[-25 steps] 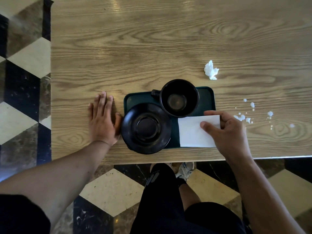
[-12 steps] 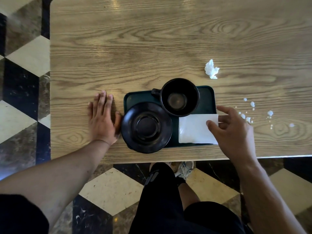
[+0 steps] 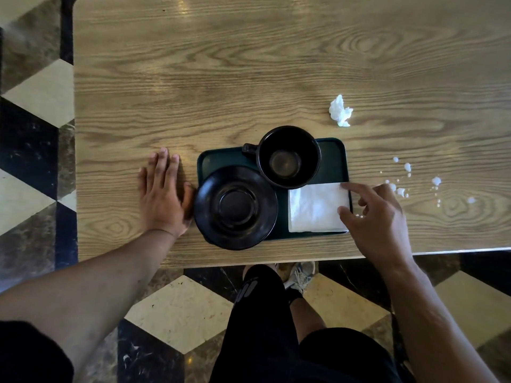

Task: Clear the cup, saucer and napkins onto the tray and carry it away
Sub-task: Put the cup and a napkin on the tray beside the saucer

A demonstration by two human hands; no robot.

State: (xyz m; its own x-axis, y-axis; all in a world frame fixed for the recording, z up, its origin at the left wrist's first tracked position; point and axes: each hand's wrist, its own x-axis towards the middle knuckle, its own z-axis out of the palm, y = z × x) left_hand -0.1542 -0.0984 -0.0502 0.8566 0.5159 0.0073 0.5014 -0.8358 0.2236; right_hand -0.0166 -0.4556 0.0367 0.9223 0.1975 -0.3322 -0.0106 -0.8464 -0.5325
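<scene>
A dark green tray (image 3: 333,161) lies near the table's front edge. On it stand an empty black cup (image 3: 287,157), a black saucer (image 3: 235,207) overhanging its left rim, and a flat white napkin (image 3: 315,208) at the right. My left hand (image 3: 163,194) rests flat on the wood just left of the saucer. My right hand (image 3: 378,214) hovers at the tray's right edge, fingers spread, index tip and thumb at the napkin's right side without gripping it. A crumpled white napkin (image 3: 340,111) sits on the table beyond the tray.
Small white scraps (image 3: 406,178) are scattered on the wooden table (image 3: 221,78) right of the tray. The table's front edge runs just below the tray. Beneath it are a checkered marble floor (image 3: 179,313) and my legs.
My right hand let go of the flat napkin, which now lies on the tray, and drew back slightly to the right with fingers apart. My left hand stayed put.
</scene>
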